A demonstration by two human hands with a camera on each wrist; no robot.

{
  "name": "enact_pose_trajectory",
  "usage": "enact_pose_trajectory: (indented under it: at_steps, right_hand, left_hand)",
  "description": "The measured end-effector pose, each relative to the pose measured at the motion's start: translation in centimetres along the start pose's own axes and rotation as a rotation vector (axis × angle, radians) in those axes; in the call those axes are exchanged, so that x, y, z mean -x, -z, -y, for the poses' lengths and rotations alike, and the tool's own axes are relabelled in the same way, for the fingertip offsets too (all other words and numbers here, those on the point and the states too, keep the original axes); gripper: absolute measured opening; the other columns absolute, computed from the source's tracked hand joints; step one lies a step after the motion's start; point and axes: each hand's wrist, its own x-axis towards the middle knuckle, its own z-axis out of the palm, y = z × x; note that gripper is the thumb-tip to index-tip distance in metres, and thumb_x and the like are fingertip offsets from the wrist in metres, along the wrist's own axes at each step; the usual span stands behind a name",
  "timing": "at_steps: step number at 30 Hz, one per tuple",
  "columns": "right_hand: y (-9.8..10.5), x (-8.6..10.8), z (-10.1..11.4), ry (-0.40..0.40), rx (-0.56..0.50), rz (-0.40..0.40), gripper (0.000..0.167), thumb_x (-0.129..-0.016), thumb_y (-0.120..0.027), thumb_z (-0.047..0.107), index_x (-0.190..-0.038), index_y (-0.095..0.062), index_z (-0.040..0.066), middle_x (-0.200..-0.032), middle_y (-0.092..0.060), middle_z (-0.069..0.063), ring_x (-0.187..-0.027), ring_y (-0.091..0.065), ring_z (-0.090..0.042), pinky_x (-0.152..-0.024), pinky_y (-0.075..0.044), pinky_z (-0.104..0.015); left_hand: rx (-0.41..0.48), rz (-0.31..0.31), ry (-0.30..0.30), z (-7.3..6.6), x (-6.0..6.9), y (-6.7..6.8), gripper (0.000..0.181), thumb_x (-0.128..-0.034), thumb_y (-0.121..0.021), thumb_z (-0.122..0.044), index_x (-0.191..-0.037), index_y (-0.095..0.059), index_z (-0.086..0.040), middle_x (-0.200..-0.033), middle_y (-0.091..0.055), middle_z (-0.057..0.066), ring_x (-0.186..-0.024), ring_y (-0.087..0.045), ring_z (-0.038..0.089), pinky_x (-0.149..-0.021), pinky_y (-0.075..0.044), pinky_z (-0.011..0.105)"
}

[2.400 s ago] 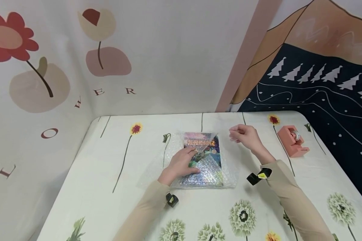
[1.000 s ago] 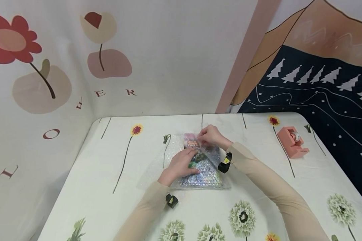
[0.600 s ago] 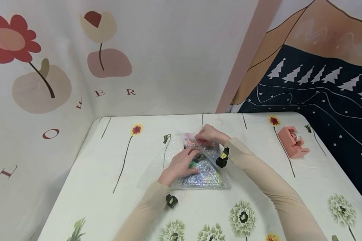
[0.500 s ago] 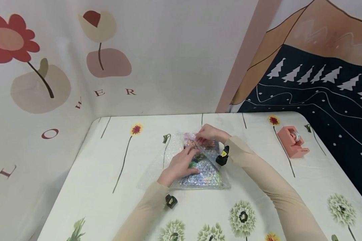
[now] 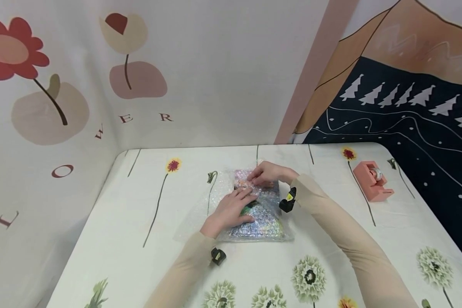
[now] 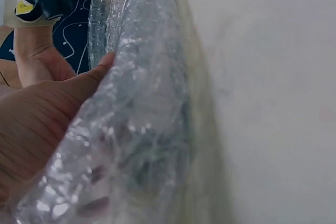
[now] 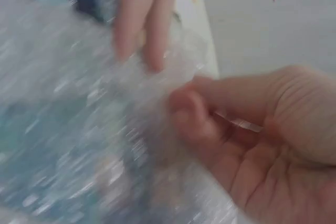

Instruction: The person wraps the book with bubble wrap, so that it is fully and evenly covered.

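Observation:
A book (image 5: 241, 173) with a colourful printed cover lies at the table's middle, under bubble wrap (image 5: 263, 222). My left hand (image 5: 229, 210) rests on it with fingers spread, and the fingertips touch a folded flap of wrap. Over the book's upper part, my right hand (image 5: 268, 172) pinches the edge of that flap between thumb and fingers. Thumb and fingertips of the right hand (image 7: 252, 129) meet at the wrap in the right wrist view, which is blurred. In the left wrist view, the left hand (image 6: 47, 124) lies along the wrap's raised side.
A pink tape dispenser (image 5: 371, 181) with a roll of clear tape stands at the right of the table. Loose bubble wrap (image 5: 200, 220) extends left of the book. The flower-print tablecloth (image 5: 127, 214) reaches back to the patterned curtain (image 5: 215, 85).
My right hand has moved left from beside the book to above it, folding the flap over the cover. My left fingers have lately shifted slightly right onto the flap.

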Motion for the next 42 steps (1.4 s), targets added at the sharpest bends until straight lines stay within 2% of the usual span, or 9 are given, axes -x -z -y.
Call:
enact_pose_trajectory:
  at_steps: [5,8,11,16,20,27,33,37,42]
  right_hand:
    - [-0.9,1.7,-1.8,0.237,-0.021,-0.086,0.037,-0.087,-0.061,-0.004,-0.123,-0.056,-0.008,-0.109,-0.064,-0.019,-0.093,-0.063,-0.022,-0.081,-0.052,-0.028]
    - [-1.1,3.0,-2.6,0.362,0.093,-0.173,0.04,-0.084,-0.064,-0.005,-0.123,-0.055,-0.008,-0.121,-0.057,-0.023,-0.1,-0.061,-0.031,-0.084,-0.052,-0.036]
    - [-1.2,4.0,-3.1,0.418,0.255,-0.22,0.043,-0.081,-0.07,-0.001,-0.121,-0.058,-0.006,-0.128,-0.052,-0.023,-0.102,-0.059,-0.034,-0.084,-0.051,-0.04]
    - [-1.1,5.1,-3.3,0.41,0.339,-0.075,0.066,-0.074,-0.079,0.015,-0.13,-0.051,-0.005,-0.142,-0.037,-0.026,-0.127,-0.038,-0.041,-0.099,-0.038,-0.05]
    - [-1.3,5.4,-3.1,0.37,0.367,0.026,0.09,-0.067,-0.083,0.028,-0.139,-0.039,-0.004,-0.148,-0.025,-0.025,-0.134,-0.024,-0.043,-0.104,-0.03,-0.053]
    - [-2.0,5.6,-2.6,0.302,0.444,0.016,0.101,-0.065,-0.083,0.034,-0.143,-0.032,-0.003,-0.151,-0.023,-0.021,-0.136,-0.024,-0.038,-0.106,-0.03,-0.05]
    - [-2.3,5.7,-2.4,0.297,0.47,-0.008,0.1,-0.065,-0.083,0.036,-0.143,-0.033,-0.002,-0.15,-0.026,-0.02,-0.136,-0.026,-0.037,-0.105,-0.031,-0.049]
    - [-2.3,5.7,-2.4,0.302,0.455,-0.014,0.1,-0.064,-0.084,0.035,-0.142,-0.034,-0.003,-0.149,-0.026,-0.021,-0.136,-0.025,-0.038,-0.105,-0.032,-0.049]
    - [-2.3,6.0,-2.4,0.319,0.406,-0.021,0.098,-0.064,-0.084,0.032,-0.141,-0.035,-0.004,-0.149,-0.026,-0.022,-0.136,-0.025,-0.039,-0.104,-0.032,-0.048]
  left_hand:
    - [0.018,0.025,0.018,-0.1,0.0,0.1,0.066,-0.0835,-0.065,-0.047,-0.139,-0.046,-0.017,-0.149,-0.033,0.007,-0.133,-0.032,0.03,-0.1,-0.036,0.051]
    - [0.026,0.034,0.022,-0.1,-0.1,0.2,0.066,-0.084,-0.064,-0.047,-0.14,-0.045,-0.018,-0.15,-0.032,0.007,-0.134,-0.031,0.03,-0.1,-0.036,0.052]
    - [0.024,0.038,0.025,-0.1,-0.1,0.3,0.066,-0.0842,-0.064,-0.048,-0.14,-0.045,-0.018,-0.149,-0.032,0.007,-0.134,-0.031,0.03,-0.1,-0.036,0.052]
    - [0.019,0.052,0.029,-0.1,-0.1,0.2,0.067,-0.084,-0.063,-0.049,-0.141,-0.044,-0.019,-0.15,-0.031,0.006,-0.134,-0.03,0.029,-0.1,-0.036,0.052]
    - [0.013,0.053,0.027,0.0,-0.1,0.1,0.067,-0.0841,-0.063,-0.049,-0.141,-0.044,-0.019,-0.15,-0.03,0.006,-0.135,-0.03,0.029,-0.1,-0.037,0.052]
    - [0.029,0.034,0.019,0.1,-0.1,0.0,0.066,-0.084,-0.064,-0.048,-0.139,-0.046,-0.018,-0.149,-0.032,0.006,-0.134,-0.031,0.029,-0.098,-0.038,0.051]
    - [0.125,0.025,0.031,0.0,0.1,0.3,0.064,-0.0848,-0.066,-0.042,-0.138,-0.047,-0.013,-0.149,-0.032,0.01,-0.135,-0.028,0.032,-0.101,-0.035,0.053]
    - [0.202,-0.038,0.034,0.1,1.0,0.8,0.058,-0.0855,-0.067,-0.035,-0.133,-0.051,-0.006,-0.143,-0.04,0.017,-0.132,-0.035,0.034,-0.105,-0.032,0.049]
    - [0.269,-0.209,0.093,1.3,4.0,2.2,0.045,-0.0851,-0.068,-0.023,-0.121,-0.058,0.002,-0.125,-0.056,0.02,-0.118,-0.051,0.035,-0.101,-0.038,0.046]
